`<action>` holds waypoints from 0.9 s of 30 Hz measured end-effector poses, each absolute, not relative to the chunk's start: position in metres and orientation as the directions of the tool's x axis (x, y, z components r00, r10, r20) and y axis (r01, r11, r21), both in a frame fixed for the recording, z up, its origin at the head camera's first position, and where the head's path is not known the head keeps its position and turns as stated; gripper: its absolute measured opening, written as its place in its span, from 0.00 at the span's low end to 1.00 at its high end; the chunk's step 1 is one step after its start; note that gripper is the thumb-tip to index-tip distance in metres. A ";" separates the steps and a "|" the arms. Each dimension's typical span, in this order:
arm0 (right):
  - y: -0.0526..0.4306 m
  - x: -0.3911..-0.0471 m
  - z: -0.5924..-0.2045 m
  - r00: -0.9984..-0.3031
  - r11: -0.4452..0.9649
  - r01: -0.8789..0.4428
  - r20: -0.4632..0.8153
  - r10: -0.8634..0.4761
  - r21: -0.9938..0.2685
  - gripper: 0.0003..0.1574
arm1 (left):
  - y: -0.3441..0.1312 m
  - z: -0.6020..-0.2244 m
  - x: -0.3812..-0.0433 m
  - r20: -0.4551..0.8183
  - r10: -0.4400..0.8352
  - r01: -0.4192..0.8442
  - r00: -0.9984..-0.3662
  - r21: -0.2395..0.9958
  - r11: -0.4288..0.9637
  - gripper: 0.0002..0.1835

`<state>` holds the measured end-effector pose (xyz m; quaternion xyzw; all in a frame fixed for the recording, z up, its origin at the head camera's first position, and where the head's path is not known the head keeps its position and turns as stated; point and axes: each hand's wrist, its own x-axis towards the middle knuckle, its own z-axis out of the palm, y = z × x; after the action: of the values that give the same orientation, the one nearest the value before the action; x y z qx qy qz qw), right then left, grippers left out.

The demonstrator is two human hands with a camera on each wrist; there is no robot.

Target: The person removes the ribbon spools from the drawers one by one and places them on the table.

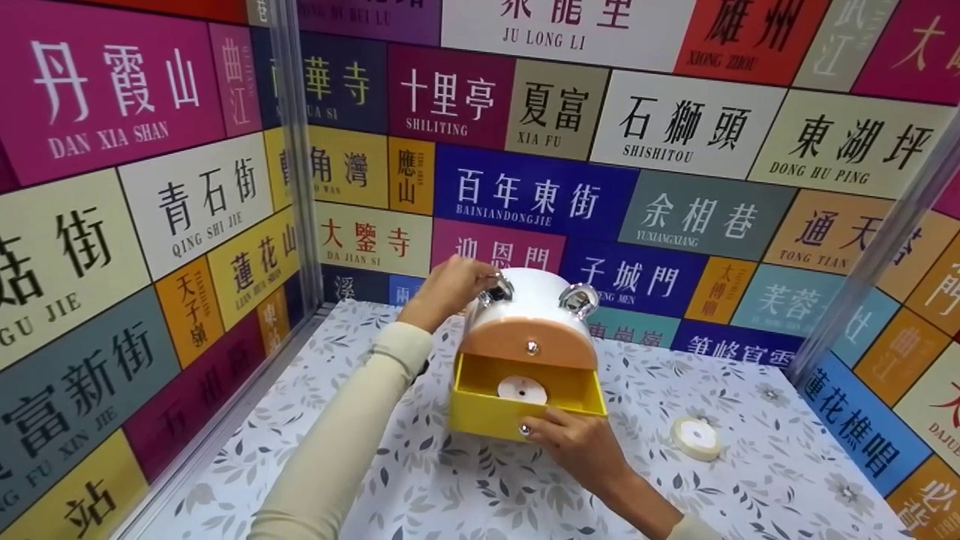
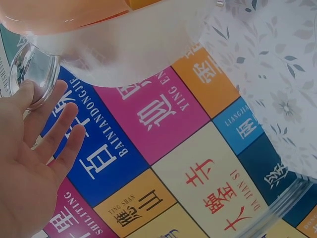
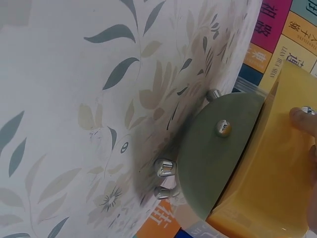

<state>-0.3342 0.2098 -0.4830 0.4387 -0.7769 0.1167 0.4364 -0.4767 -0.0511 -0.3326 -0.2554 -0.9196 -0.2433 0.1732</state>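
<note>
A small rounded drawer box stands on the table, with a white shell (image 1: 534,289), an orange upper drawer (image 1: 517,339) and a yellow drawer (image 1: 480,416) pulled out in the middle. In the left wrist view my left hand (image 2: 34,153) pinches one silver ring-shaped ear (image 2: 37,74) between thumb and index finger, the other fingers spread. My right hand (image 1: 581,450) holds the yellow drawer's front at its silver knob (image 1: 525,430). Inside that drawer lies a white disc-like roll (image 1: 522,390). A green lower drawer front (image 3: 213,153) with its own knob shows in the right wrist view.
A cream roll (image 1: 696,439), like tape or ribbon, lies on the table to the right of the box. The leaf-patterned tablecloth (image 1: 780,450) reaches to panels with coloured signs (image 1: 532,187) at the back and sides. Clear corner strips (image 1: 296,150) join the panels.
</note>
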 end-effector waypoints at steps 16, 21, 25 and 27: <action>0.203 -0.327 -0.481 -0.226 0.586 -0.775 0.763 -0.605 0.235 0.16 | -0.052 -0.332 -0.476 0.422 0.365 0.529 -0.830 0.384 0.757 0.13; 0.200 -0.321 -0.482 -0.244 0.592 -0.770 0.747 -0.619 0.239 0.15 | -0.051 -0.332 -0.475 0.418 0.372 0.531 -0.829 0.380 0.757 0.13; 0.199 -0.319 -0.481 -0.246 0.590 -0.772 0.743 -0.623 0.239 0.14 | -0.051 -0.334 -0.476 0.425 0.369 0.535 -0.827 0.391 0.749 0.12; 0.199 -0.319 -0.481 -0.240 0.586 -0.773 0.744 -0.624 0.242 0.14 | -0.051 -0.334 -0.476 0.426 0.367 0.536 -0.827 0.399 0.744 0.12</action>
<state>-0.3187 0.1991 -0.4814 0.4464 -0.7825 0.0880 0.4251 -0.4763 -0.0507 -0.3341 -0.2457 -0.9196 -0.2602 0.1621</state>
